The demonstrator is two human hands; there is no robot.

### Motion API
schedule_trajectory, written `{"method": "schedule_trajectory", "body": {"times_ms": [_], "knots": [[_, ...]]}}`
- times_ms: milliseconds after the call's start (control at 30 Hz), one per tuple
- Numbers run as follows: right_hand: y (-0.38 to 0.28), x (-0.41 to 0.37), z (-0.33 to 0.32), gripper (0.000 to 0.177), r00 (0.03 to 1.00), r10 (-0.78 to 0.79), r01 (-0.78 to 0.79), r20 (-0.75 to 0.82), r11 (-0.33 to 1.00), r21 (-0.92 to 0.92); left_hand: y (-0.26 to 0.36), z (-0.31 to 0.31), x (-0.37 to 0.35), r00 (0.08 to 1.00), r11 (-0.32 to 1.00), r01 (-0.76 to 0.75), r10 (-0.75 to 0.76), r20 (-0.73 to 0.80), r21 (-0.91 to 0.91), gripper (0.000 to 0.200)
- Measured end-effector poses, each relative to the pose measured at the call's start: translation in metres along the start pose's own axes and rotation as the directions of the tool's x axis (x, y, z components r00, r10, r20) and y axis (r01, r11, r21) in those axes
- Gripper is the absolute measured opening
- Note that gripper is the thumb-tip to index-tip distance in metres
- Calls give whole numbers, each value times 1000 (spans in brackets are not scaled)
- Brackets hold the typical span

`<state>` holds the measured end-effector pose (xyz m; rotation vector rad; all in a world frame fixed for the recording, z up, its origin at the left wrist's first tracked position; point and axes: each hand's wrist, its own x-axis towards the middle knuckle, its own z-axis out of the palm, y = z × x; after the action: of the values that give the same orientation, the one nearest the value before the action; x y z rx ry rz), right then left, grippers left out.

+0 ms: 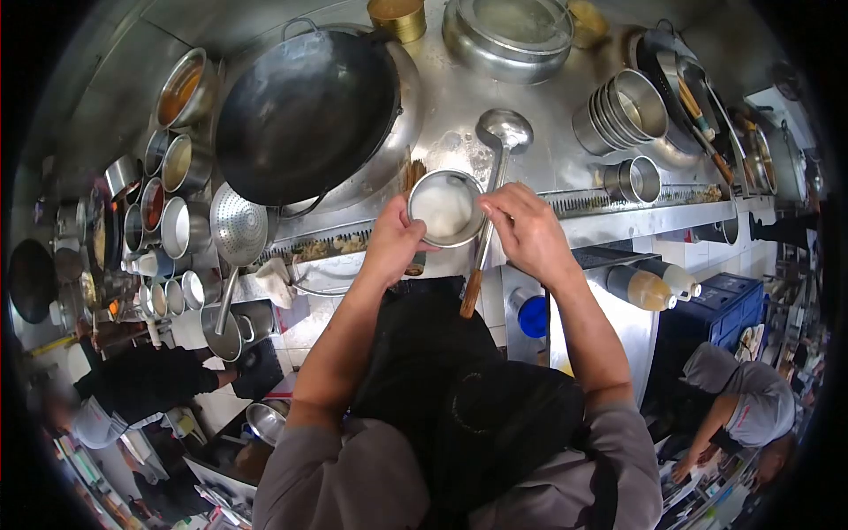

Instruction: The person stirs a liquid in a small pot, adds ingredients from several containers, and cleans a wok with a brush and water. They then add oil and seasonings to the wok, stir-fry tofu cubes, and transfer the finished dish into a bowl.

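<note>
A round metal cup point(446, 208) with white contents sits in front of me, above the front edge of the steel cooking range. My left hand point(395, 240) is closed around its left side, the thumb against the wall. At the opposite rim, the fingers of my right hand point(528, 228) are pinched together on the edge. A ladle point(506, 130) lies bowl-up on the range, its wooden-ended handle passing between the cup and my right hand. Behind my left hand, a bundle of thin brown sticks point(413, 172) is partly hidden.
A large black wok point(309, 115) stands at the left, near a perforated strainer point(238, 224) and several seasoning containers point(184, 164). A lidded pot point(512, 40) is at the back; stacked metal cups point(629, 110) stand right. Co-workers point(746, 397) are on both sides.
</note>
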<state>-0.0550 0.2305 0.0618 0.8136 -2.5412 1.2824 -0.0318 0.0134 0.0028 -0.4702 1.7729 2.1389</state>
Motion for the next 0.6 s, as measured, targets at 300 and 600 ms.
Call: {"method": "schedule_trajectory", "body": {"times_ms": [300,600], "knots": [[-9,-25,15,16,845,496,-534,201,762,367,-8,-3,0,998,993,-38,32,-56,-111,21],[-36,13,44,11,976,-27,1,214,992,123,1,-45,-48,984,969,-78,36,-177,-233,20]]}}
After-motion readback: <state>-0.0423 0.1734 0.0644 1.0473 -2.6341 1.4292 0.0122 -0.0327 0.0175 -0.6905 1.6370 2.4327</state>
